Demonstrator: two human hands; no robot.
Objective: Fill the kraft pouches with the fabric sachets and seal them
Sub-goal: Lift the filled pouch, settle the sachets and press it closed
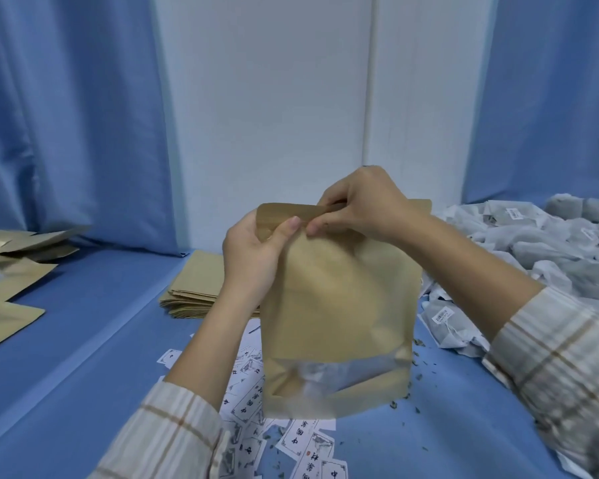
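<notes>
- My left grip [253, 250] pinches the top strip of the kraft pouch [336, 305], thumb on the near face, fingers curled behind.
- My right grip [360, 205] pinches the same top strip just beside the left one, thumb tip nearly touching my left thumb.
- I hold the pouch upright above the middle of the counter [94, 340]; its bulging body shows a clear window [343, 371] near the bottom, something pale behind it.
- Printed paper labels [308, 440] lie scattered on the blue counter under the pouch, with green crumbs around.
- A flat stack of empty kraft pouches [194, 288] lies behind my left wrist, towards the far edge.
- A heap of fabric sachets [540, 250] fills the right side.
- More kraft pouches [11, 271] lie loose along the left edge.
</notes>
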